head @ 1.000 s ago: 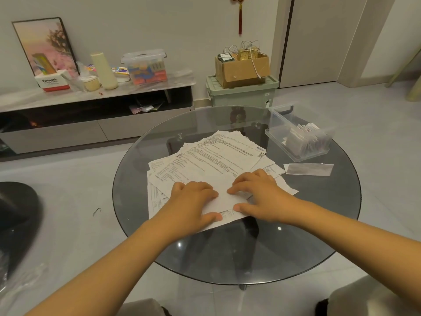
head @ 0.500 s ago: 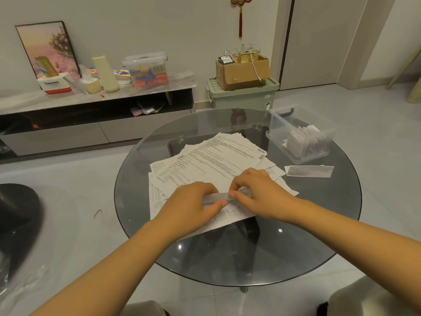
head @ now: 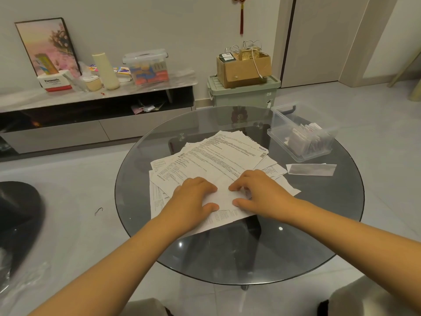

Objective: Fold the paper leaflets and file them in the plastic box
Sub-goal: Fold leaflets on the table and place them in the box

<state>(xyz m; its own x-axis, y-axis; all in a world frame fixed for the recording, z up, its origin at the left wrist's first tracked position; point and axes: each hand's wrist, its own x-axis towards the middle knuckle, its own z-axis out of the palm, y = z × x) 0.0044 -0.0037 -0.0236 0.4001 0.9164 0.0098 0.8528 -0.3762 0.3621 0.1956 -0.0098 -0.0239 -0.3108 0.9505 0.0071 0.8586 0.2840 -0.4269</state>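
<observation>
Leaflet (head: 224,197) lies flat between and beneath left hand (head: 193,198) and right hand (head: 262,193); fingers apparently pressing, gripping nothing.

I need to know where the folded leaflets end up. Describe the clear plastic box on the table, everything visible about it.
The clear plastic box is rectangular, transparent and lidless, with a dark latch at its far end. It sits on the right far side of the round glass table, apart from both hands. Inside, folded leaflets stand on edge in a row. A folded strip lies just in front of it.
</observation>
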